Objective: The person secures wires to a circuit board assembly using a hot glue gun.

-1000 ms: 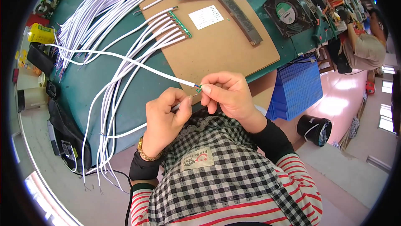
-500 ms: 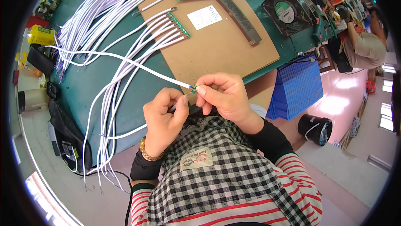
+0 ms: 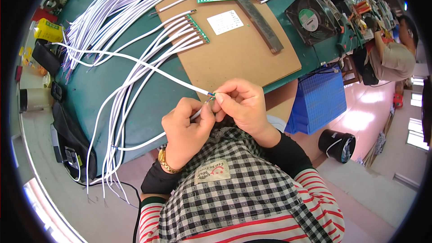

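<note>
1. My left hand [image 3: 185,128] is curled into a loose fist, thumb and forefinger pinched on the cable [image 3: 135,62] just short of its stripped end.
2. My right hand [image 3: 240,106] sits touching the left, fingers bent in, nipping the coloured wire tips at that end.
3. Both wrists are drawn in close over my checked apron [image 3: 234,198]; a gold watch [image 3: 167,164] rings the left one.
4. The cable runs up and left from my hands across the green counter [image 3: 96,92].
5. More white cables [image 3: 121,0] lie fanned there; some reach a brown board [image 3: 243,56].
6. Farther out I see a fan [image 3: 312,18], a blue crate [image 3: 317,101] and another person [image 3: 396,49].
</note>
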The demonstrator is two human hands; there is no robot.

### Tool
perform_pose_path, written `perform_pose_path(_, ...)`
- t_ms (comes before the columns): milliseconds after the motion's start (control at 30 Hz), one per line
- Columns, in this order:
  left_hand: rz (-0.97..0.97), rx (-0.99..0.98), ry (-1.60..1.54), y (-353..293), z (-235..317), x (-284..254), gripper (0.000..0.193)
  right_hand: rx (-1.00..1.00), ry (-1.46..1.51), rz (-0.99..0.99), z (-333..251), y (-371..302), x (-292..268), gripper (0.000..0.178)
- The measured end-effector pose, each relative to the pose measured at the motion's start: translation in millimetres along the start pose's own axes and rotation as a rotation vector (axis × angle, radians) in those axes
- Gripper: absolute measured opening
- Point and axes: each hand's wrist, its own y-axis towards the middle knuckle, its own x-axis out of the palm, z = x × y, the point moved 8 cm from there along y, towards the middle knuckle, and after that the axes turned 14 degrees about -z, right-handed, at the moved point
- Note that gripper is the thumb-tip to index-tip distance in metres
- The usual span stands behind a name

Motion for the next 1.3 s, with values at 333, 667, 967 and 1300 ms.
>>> perform_pose_path(333, 0.001, -0.012, -0.37, -9, -19, 12, 0.012, 0.011, -0.043, -0.01, -3, 1, 1, 0.007)
perform_pose_path(667, 0.013, -0.029, -0.212, 2, -11, 6, 0.014, -0.03, 0.025, 0.009, 7, 1, -4, 0.003)
perform_pose_path(967, -0.007, -0.006, -0.138, 4, -7, 6, 0.014, -0.048, 0.002, 0.025, 5, -2, -4, 0.005)
perform_pose_path(1300, -0.101, -0.108, -0.043, 16, -14, 20, 0.012, 0.26, -0.124, -0.025, 1, -26, -5, 0.037)
